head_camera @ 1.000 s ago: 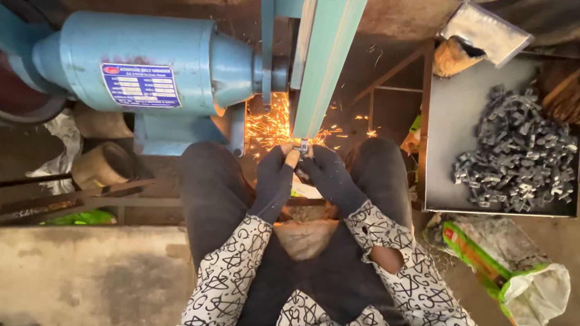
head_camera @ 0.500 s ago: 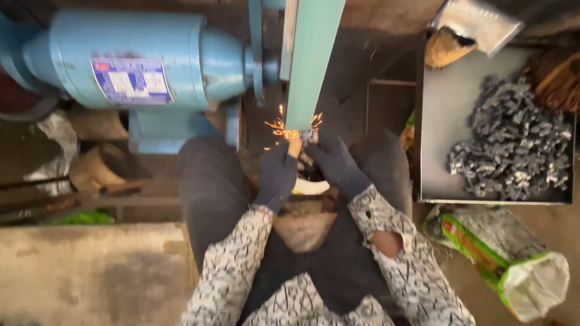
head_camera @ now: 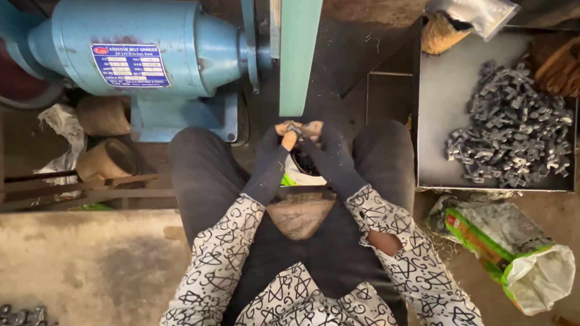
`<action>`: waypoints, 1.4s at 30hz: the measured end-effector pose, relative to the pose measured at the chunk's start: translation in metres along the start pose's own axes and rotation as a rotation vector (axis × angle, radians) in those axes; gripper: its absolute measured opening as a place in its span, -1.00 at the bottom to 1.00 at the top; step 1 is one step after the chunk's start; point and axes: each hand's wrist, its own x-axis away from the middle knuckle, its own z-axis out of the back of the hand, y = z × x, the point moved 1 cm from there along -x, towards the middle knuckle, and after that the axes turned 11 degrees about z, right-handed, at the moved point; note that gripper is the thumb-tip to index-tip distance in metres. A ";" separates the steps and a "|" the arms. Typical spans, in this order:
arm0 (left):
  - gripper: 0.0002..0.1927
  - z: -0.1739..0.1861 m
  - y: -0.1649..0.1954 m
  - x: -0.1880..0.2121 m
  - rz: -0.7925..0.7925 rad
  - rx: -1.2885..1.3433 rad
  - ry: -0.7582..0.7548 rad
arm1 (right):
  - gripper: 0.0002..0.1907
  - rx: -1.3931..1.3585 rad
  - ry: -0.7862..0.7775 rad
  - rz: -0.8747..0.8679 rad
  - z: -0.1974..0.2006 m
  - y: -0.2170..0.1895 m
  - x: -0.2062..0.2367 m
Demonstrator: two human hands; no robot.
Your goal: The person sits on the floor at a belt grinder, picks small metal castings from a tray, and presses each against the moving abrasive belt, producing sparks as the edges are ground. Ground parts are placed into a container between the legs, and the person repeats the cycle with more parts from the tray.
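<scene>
Both my hands wear dark gloves with bare fingertips. My left hand and my right hand meet over my knees and pinch one small metal part between their fingertips. The part sits just below the lower end of the green grinding belt, a little apart from it. No sparks show. The belt runs off a blue belt grinder motor at the upper left. Below my hands a small white-rimmed bowl rests between my legs.
A grey metal tray at the right holds a heap of several dark metal parts. A green and white sack lies open below the tray. Rolled abrasive belts and cloth sit under the motor. Bare concrete floor spreads at lower left.
Sparks flew from the part against the belt a second ago, thinned half a second ago, and have stopped now. My hands have drawn the part slightly back from the belt.
</scene>
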 end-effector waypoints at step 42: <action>-0.72 0.003 0.012 0.000 -0.039 -0.206 0.192 | -0.80 0.033 -0.067 -0.122 0.006 0.009 -0.015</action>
